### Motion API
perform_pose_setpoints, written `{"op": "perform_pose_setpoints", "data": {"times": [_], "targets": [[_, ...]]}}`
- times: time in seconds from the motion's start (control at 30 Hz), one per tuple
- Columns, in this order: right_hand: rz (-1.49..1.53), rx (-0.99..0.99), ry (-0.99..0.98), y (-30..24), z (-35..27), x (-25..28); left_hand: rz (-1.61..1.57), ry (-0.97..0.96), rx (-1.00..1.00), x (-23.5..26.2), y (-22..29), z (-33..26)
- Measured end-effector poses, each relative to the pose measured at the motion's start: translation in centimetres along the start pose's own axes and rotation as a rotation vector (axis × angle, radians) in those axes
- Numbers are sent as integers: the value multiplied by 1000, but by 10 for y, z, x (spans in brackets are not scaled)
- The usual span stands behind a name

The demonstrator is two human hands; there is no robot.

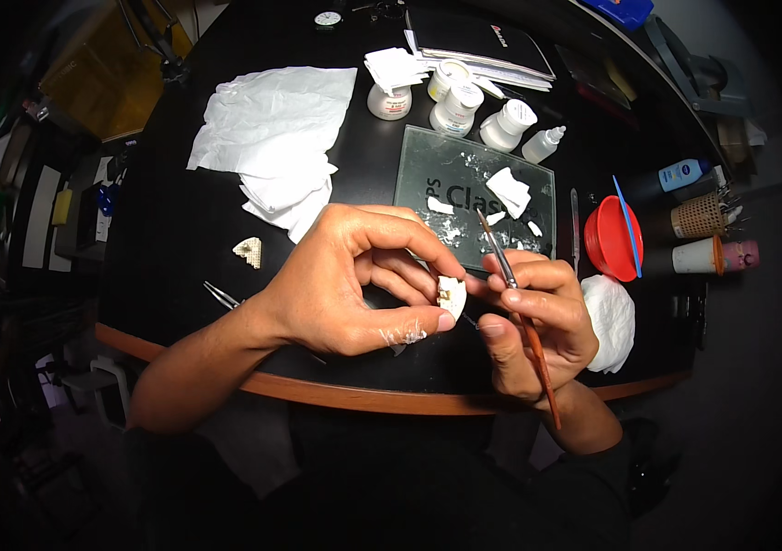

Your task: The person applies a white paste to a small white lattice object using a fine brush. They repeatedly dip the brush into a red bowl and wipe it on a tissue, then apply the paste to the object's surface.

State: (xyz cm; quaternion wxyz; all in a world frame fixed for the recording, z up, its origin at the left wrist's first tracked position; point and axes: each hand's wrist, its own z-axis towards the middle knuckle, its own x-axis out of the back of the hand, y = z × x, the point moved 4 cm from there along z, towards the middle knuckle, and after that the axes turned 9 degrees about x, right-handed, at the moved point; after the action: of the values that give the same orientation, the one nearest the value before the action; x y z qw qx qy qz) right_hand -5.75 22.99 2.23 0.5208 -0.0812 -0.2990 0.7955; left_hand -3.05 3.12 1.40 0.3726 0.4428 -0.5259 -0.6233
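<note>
Right hand (538, 317) grips a thin brush (515, 294); left hand (354, 280) pinches a small white piece (451, 296).

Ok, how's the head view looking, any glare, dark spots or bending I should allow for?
Head view: the light falls on the middle, so the left hand, the right hand and the small white piece show sharp; the corners fade to black; the table edge curves from fisheye bending; the white tissues look slightly washed out; the glass slab shows no strong glare.
</note>
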Motion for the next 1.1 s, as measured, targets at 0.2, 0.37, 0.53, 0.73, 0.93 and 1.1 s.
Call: {"op": "perform_pose_setpoints", "data": {"times": [0.2, 0.37, 0.53, 0.73, 0.93, 1.1], "targets": [[65, -128, 30, 6, -4, -4, 153, 61, -110, -3, -2, 0], [110, -172, 31, 7, -3, 0, 213, 94, -131, -3, -1, 1], [178, -222, 64, 9, -2, -2, 318, 185, -183, -2, 0, 1], [233, -291, 81, 14, -4, -2, 422, 277, -283, -3, 0, 0], [207, -337, 89, 15, -6, -2, 393, 320, -231, -5, -5, -1], [176, -315, 93, 13, -5, 0, 248, 328, -123, -6, -6, -1]]}}
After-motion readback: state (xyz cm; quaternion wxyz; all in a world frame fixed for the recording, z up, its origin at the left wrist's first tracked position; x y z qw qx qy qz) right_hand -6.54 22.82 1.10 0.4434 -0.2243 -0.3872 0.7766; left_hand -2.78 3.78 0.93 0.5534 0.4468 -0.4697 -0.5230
